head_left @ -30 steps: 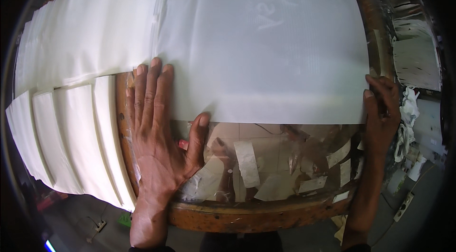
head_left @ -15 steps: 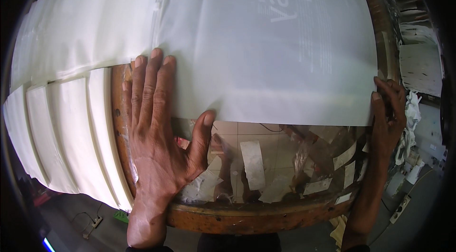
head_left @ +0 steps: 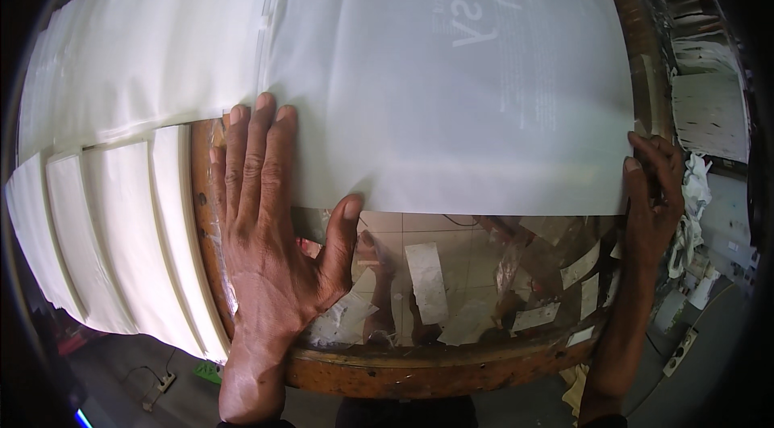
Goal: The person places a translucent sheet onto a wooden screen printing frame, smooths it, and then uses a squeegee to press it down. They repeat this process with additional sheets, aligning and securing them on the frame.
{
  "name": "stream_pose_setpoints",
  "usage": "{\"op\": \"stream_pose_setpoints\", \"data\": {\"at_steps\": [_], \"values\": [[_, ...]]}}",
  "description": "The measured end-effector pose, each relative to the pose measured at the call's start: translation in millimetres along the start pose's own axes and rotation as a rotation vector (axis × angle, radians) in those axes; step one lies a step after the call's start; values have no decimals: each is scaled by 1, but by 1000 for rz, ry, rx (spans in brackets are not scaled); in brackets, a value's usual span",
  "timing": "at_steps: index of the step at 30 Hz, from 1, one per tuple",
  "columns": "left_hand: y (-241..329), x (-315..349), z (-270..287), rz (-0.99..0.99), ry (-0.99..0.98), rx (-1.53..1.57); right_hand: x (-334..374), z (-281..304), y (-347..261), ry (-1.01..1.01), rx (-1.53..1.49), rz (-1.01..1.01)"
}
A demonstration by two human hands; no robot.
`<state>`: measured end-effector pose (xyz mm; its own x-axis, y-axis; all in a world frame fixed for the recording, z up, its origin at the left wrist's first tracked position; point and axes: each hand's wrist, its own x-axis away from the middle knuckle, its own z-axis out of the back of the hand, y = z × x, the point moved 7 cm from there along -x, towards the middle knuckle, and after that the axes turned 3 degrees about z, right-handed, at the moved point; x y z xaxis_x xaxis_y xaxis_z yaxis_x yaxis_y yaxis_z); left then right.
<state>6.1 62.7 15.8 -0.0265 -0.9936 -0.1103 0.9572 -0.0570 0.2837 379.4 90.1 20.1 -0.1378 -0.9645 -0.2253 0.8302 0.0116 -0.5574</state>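
Pale sheet (head_left: 419,130): flat on bench (head_left: 443,369), back from near edge. Left hand (head_left: 270,243): palm down, thumb spread, at sheet's near-left corner. Right hand (head_left: 657,194): curled at sheet's right edge; pinch unclear. Fanned papers (head_left: 121,218): along bench's left edge.

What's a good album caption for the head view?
Left hand spread on the lower-left corner of a pale sheet, right hand at its right edge, white paper stacks alongside.

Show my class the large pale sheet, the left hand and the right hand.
Large pale sheet (head_left: 451,105), head view: middle of its surface.
Left hand (head_left: 274,238), head view: back of the hand.
Right hand (head_left: 655,222), head view: below its fingers.
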Motion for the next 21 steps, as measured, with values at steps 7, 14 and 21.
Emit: {"op": "stream_pose_setpoints", "data": {"at_steps": [7, 14, 21], "values": [[2, 0, 2, -3, -4, 9, 1, 1, -1, 7, -37, 11], [0, 0, 0, -6, -5, 14, -1, -1, -3, 2, -38, 18], [1, 0, 0, -10, 10, 15, 0, 0, -1, -10, -56, -13]]}}
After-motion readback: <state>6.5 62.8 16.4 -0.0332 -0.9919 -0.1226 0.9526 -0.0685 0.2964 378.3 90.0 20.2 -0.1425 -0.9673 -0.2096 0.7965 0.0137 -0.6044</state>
